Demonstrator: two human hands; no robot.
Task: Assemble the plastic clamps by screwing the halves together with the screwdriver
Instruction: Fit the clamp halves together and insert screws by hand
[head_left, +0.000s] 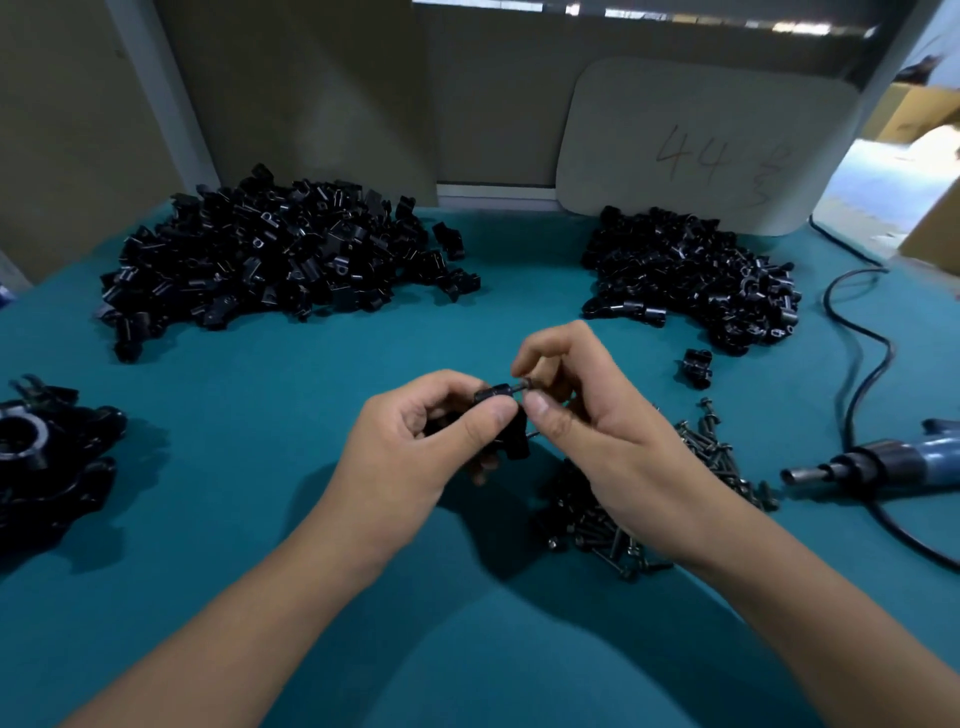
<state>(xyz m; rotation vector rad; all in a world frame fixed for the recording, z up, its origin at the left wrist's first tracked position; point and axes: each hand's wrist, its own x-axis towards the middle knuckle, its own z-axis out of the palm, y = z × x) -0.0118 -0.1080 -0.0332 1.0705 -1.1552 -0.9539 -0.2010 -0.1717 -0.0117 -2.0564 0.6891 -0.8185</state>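
Hands, two: left hand (415, 436) grips one clamp (506, 421), right hand (587, 415) one screw (521, 385).

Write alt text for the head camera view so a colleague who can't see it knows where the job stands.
The left hand grips a black clamp above a teal table while the right hand pinches a screw at its top. Two piles of black clamp parts lie behind, loose screws under the right wrist, and the electric screwdriver lies unused at right.
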